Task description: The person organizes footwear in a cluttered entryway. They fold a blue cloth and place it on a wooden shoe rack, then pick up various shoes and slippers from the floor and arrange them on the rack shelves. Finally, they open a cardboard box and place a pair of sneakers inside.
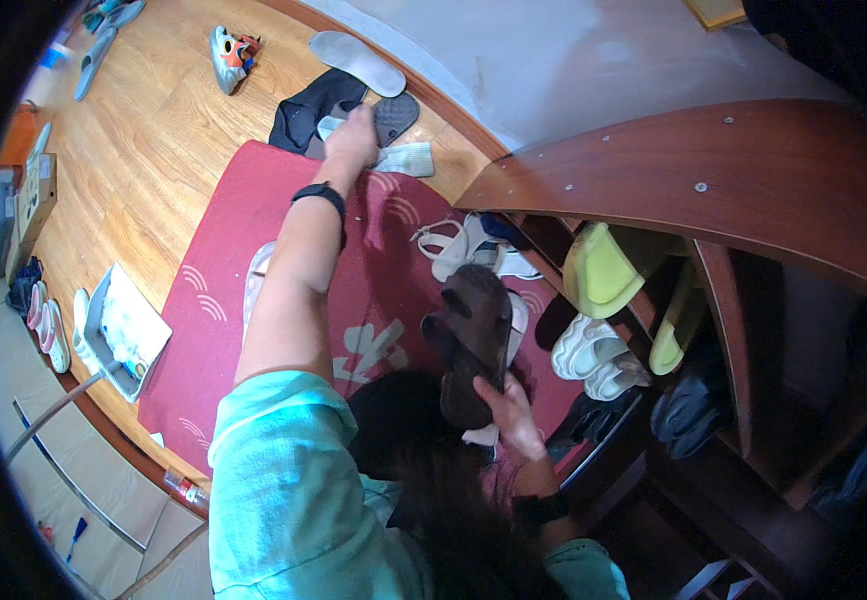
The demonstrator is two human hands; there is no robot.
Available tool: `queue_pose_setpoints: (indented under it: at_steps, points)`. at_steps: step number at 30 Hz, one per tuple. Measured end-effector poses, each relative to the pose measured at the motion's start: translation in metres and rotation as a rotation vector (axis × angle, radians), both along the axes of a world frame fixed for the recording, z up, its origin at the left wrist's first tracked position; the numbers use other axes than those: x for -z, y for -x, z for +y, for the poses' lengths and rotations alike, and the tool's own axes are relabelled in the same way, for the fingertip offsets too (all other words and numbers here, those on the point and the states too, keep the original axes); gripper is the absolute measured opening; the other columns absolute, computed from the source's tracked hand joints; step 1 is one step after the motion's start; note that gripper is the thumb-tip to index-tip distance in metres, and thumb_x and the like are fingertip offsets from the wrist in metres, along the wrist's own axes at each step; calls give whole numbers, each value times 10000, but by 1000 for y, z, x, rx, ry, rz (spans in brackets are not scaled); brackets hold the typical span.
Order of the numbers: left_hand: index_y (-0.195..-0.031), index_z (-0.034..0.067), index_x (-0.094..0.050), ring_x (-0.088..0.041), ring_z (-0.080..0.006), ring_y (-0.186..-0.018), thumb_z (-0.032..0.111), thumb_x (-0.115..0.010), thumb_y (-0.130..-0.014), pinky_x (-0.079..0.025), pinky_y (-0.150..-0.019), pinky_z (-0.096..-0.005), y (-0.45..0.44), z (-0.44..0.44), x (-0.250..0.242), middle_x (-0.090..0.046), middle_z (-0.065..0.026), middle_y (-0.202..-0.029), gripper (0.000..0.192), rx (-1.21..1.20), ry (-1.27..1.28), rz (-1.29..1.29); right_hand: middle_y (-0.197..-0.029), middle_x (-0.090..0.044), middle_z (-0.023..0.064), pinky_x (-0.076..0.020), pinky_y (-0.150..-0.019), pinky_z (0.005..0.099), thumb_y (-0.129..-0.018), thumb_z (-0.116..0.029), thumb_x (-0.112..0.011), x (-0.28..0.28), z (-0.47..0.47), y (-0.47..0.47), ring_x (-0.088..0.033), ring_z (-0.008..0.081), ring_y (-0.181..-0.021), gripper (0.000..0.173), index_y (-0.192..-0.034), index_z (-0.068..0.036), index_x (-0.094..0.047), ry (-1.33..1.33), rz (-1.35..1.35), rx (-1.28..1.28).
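Observation:
My right hand (514,421) grips the heel end of a dark brown sandal (483,330), held above the red mat near the shelf. Stretched forward past the mat's far edge, my left hand (355,139) is at a dark slipper (396,116) lying beside a black cloth (310,112); its fingers are partly hidden, so its hold is unclear. A pale insole-shaped piece (357,63) lies beyond, and a light sock (407,160) lies near the hand. White strappy sandals (452,247) stand on the mat beside the shelf.
A wooden shoe shelf (673,180) at right holds yellow-green slippers (602,274) and white shoes (591,352). The red mat (201,247) covers the floor. At left stands a grey dustpan-like tray (124,334). A sneaker (229,60) lies farther off, near the wall.

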State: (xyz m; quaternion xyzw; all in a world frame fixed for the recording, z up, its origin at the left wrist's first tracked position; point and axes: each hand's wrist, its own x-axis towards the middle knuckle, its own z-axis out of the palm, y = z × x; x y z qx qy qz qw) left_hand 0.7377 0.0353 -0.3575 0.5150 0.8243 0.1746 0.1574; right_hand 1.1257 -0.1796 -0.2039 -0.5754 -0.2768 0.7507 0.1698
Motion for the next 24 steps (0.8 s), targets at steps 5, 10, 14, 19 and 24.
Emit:
queue_pose_setpoints:
  at_steps: [5, 10, 14, 19, 24]
  points:
    - [-967, 95, -664, -591, -331, -962, 292, -675, -769, -490, -825, -439, -3, -28, -36, -616, -104, -1016, 279, 123, 85, 154, -1133, -609, 37, -459, -887, 285, -916, -79, -605, -13, -24, -22, -563, 122, -995, 348, -1242, 11, -525, -24, 79, -70]
    - [-862, 132, -658, -535, -268, -836, 294, -669, -770, -375, -682, -414, 16, -84, -115, -568, -44, -856, 186, 233, -190, 289, -1118, -626, 62, -432, -916, 306, -909, -105, -610, -22, -31, -33, -560, 143, -998, 331, -1209, 21, -550, -161, -22, -124]
    - [-917, 39, -605, -596, -309, -801, 151, -632, -849, -468, -689, -383, 26, -129, -191, -568, -123, -868, 134, 284, -473, 77, -1102, -640, 110, -433, -908, 339, -890, -176, -630, -33, -37, -32, -576, 199, -1017, 375, -1205, 12, -551, -304, -153, -229]
    - [-970, 20, -552, -558, -179, -857, 74, -590, -880, -445, -771, -289, 14, -171, -261, -575, -68, -935, 111, 246, -670, -441, -1227, -584, 154, -385, -990, 369, -883, -235, -615, -63, -49, -28, -537, 269, -1147, 527, -1323, 7, -455, -545, -203, -300]
    - [-1231, 28, -526, -569, -184, -1062, 184, -464, -948, -431, -956, -313, -16, -224, -297, -597, -90, -1200, 329, -114, -619, -1812, -1194, -587, 89, -407, -955, 309, -926, -121, -574, -89, -65, -25, -535, 165, -1075, 430, -1319, 15, -462, -518, 44, -105]
